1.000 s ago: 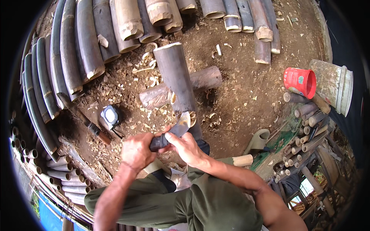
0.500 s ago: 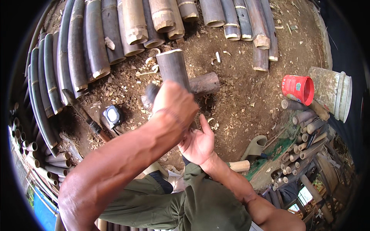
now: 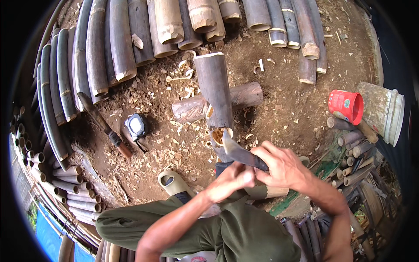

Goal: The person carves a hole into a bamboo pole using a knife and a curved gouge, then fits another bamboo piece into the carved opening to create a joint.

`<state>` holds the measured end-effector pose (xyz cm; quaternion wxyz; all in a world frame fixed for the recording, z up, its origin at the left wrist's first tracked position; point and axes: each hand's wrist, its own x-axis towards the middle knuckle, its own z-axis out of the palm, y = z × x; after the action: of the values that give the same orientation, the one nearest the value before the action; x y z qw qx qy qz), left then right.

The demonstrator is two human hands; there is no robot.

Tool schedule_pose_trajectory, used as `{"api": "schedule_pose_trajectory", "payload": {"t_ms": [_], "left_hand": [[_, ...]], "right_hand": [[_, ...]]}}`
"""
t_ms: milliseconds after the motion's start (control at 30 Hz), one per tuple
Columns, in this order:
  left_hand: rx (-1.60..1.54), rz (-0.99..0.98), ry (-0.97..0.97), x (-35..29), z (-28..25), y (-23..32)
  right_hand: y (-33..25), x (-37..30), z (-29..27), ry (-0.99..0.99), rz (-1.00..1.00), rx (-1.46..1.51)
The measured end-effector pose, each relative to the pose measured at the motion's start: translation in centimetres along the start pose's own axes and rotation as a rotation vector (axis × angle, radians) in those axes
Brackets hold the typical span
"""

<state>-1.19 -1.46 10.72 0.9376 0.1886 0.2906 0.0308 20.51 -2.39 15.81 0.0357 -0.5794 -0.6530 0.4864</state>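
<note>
The knife (image 3: 239,154) has changed hands: half a second ago the left arm reached across the bamboo tube (image 3: 214,78) and the right hand lay open beside it, while now the right hand (image 3: 281,166) has its fingers clamped on the dark handle and the left arm is drawn back. The blade now comes in from the right, its tip at the nearer cut opening (image 3: 219,134) in the tube, which seems to bring the edge to bear on that cut from the other side. The left hand (image 3: 230,180) is just below the knife with its fingers bent; whether they pinch it or only lie against it, I cannot tell. The tube lies ahead of the person, resting across a log (image 3: 247,95) on the dirt ground (image 3: 301,115), its near end hidden behind the hands. Its skin is dark grey-brown and smooth, with a pale, freshly cut rim at the far end. A smaller opening shows farther up its left side, and the nearer one has pale edges and a yellowish-brown inside. Pale chips (image 3: 174,155) are scattered around, and a tape measure (image 3: 135,125) lies to the left.
</note>
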Motion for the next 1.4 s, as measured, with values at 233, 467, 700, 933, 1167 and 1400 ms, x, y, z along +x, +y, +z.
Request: {"api": "schedule_pose_trajectory", "payload": {"t_ms": [233, 467, 700, 933, 1167, 1400], "left_hand": [[-0.859, 0.111, 0.408, 5.5, 2.8, -2.5], [0.005, -0.251, 0.822, 3.0, 0.9, 0.2], [0.971, -0.279, 0.554, 1.6, -4.0, 2.7], [0.675, -0.292, 0.6, 3.0, -1.5, 1.5], [-0.274, 0.095, 0.667, 5.6, 1.4, 0.9], [-1.025, 0.319, 0.334, 4.5, 0.1, 0.6]], "right_hand": [[-0.2, 4.6, -2.8, -0.372, -0.074, -0.314], [0.0, 2.4, 4.2, -0.214, 0.278, 0.363], [-3.5, 3.1, 13.1, 0.276, 0.433, 0.677], [-2.0, 0.6, 9.8, 0.264, 0.375, 0.295], [0.4, 6.0, -1.3, -0.074, -0.115, -0.535], [-6.9, 14.5, -3.7, -0.484, -0.461, -1.016]]}}
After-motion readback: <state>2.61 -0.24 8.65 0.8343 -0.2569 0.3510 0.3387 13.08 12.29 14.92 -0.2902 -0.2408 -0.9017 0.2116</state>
